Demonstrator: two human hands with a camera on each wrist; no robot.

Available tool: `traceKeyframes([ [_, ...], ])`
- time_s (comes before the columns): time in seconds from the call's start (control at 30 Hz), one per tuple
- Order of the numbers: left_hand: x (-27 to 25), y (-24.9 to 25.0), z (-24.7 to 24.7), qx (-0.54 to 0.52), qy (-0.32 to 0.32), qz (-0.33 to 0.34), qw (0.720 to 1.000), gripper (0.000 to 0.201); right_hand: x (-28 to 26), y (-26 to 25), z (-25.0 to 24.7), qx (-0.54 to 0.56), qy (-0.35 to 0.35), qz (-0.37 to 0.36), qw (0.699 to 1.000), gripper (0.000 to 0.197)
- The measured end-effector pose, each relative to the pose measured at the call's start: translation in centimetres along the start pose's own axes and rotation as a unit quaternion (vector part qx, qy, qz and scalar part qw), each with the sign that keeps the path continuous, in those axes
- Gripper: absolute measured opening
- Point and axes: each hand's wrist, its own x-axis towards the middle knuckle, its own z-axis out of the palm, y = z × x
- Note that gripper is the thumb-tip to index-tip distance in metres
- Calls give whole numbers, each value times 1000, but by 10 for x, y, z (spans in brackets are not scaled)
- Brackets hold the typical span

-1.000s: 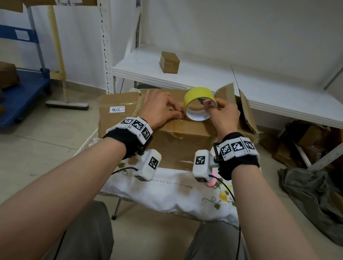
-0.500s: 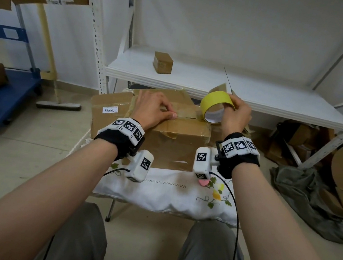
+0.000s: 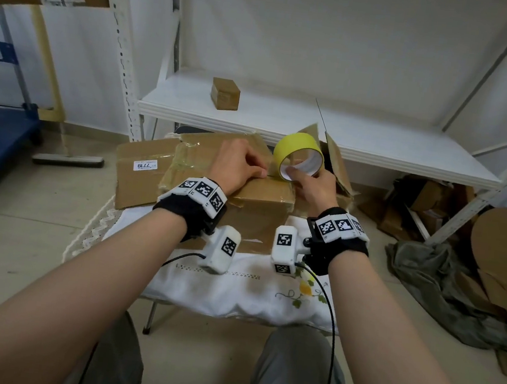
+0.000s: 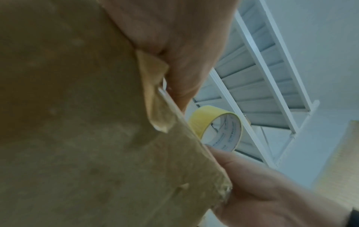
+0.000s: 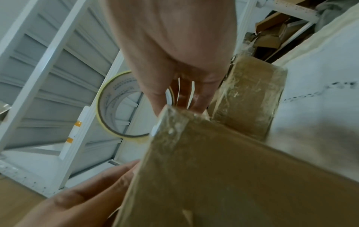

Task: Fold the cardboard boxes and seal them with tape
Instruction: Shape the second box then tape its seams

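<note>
**A:** Which step are you on?

**B:** Sealing, by my reading. Your left hand [image 3: 239, 166] lies on top of the cardboard box [image 3: 260, 205] in front of you, fingers curled down onto the top face near its far edge. It looks as though you are pinning the tape's end there, though I cannot make out the strip itself.

**A:** And your right?

**B:** Your right hand [image 3: 312, 187] grips the yellow tape roll [image 3: 298, 157], thumb at the near rim and fingers round the roll. You hold the roll on edge just past the box's far right corner, raised slightly above the top face, its open core facing you. It sits just beside your left fingertips.

**A:** What does the next move call for?

**B:** I would say keep the left hand pressing firmly so the end does not lift, then draw the roll along the seam, keeping the strip taut and low to the cardboard.

**A:** Where does the box sit?

**B:** On the white embroidered cloth [image 3: 235, 287], with flattened cartons [image 3: 141, 169] behind it to your left. One small sealed box [image 3: 225, 94] stands on the white shelf [image 3: 378, 143] beyond.
</note>
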Motion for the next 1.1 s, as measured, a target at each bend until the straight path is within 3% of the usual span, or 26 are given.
traceKeyframes([
  [0.07, 1, 2, 2, -13, -4, -8, 1000, 14, 2, 0, 0, -6, -7, 2, 1000, 48],
  [0.2, 0, 2, 3, 12, -6, -6, 1000, 16, 4, -3, -2, -4, -11, 8, 1000, 18],
  [0.3, -1, 1, 3, -4, -11, -8, 1000, 15, 5, -2, -6, -5, -8, -3, 1000, 24],
  [0.37, -1, 0, 3, -17, -14, -6, 1000, 14, 5, -5, -10, -1, -6, 5, 1000, 13],
  [0.47, -2, -1, 4, -20, -15, -4, 1000, 14, 9, -10, -12, 41, -4, 29, 999, 21],
  [0.57, -2, -2, 4, -16, -17, -8, 1000, 15, 10, -9, -9, 61, 21, 30, 997, 49],
  [1.1, -1, -4, 5, -26, -19, -9, 999, 14, 8, -8, -7, 71, 71, 19, 995, 44],
])
